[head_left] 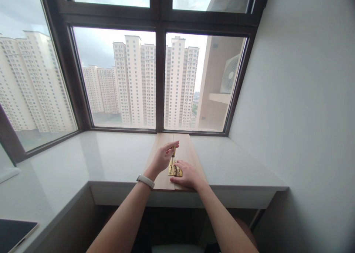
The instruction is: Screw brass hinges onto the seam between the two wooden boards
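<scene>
From the head view, both bare hands are working close together over two pale wooden boards (194,157), which are lying side by side on the white countertop (235,164), their seam running from the near edge toward the window (160,79). The action is centring on a gold hinge (171,171), sitting across that seam near the front of the boards: one leaf is lying on the left board, the other on the right, and its knuckle is running along the seam.

The left hand (163,156) is grasping the yellow handle of a screwdriver (174,149), fingers stretching out flat rather than curling tightly round it. The tool is standing steeply, its shaft sloping down and slightly left onto the hinge's left leaf; whether the tip is seated in a screw is too small to tell. So the hinge is lying below the left grip, on its near side, and the left hand is the one commanding the tool's long axis.

The right hand (189,174) is sitting nearer the hinge itself, coming in from the right, thumb and forefinger straddling the right leaf. Whether it is pinching the metal or only pressing down, I cannot tell.
</scene>
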The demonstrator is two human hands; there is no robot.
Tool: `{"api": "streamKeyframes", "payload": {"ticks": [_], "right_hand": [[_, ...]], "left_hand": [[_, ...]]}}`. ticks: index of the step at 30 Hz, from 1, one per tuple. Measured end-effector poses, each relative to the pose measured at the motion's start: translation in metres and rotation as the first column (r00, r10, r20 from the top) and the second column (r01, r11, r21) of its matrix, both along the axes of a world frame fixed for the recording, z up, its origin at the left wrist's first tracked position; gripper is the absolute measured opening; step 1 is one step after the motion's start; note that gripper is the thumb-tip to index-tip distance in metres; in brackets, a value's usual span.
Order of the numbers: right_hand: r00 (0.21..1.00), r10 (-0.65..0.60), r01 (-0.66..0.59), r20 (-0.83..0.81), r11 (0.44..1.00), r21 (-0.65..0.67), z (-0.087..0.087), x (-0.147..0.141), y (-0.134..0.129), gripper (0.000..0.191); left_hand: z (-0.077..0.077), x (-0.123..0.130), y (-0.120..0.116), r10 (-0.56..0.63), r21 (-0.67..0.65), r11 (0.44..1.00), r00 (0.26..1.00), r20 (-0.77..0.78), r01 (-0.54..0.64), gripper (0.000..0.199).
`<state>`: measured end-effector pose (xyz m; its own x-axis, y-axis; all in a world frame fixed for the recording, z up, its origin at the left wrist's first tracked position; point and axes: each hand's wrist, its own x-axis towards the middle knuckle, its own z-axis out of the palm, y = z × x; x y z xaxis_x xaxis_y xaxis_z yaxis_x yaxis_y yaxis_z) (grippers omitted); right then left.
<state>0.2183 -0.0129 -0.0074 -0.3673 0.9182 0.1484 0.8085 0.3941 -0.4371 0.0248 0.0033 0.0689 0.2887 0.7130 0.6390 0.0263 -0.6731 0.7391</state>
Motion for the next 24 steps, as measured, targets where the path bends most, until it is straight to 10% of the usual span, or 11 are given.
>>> {"api": "streamKeyframes", "payload": {"ticks": [6, 16, 24], "right_hand": [[1.000, -0.014, 0.013, -0.014, 1.000, -0.025, 0.0023, -0.0009, -0.0015, 0.098], [1.000, 0.006, -0.006, -0.006, 1.000, -0.009, 0.0004, -0.0005, -0.0002, 0.097], [1.000, -0.001, 0.001, 0.002, 1.000, -0.001, 0.0011, -0.0004, -0.0010, 0.099]], "left_hand": [[0.0003, -0.0003, -0.0019, 0.186, 0.048, 0.981, 0.980, 0.064, -0.190, 0.029], [-0.0001, -0.0012, 0.0026, 0.049, -0.019, 0.999, 0.998, 0.029, -0.049, 0.040], [0.0008, -0.0020, 0.0004, 0.206, 0.062, 0.976, 0.978, 0.032, -0.208, 0.030]]}}
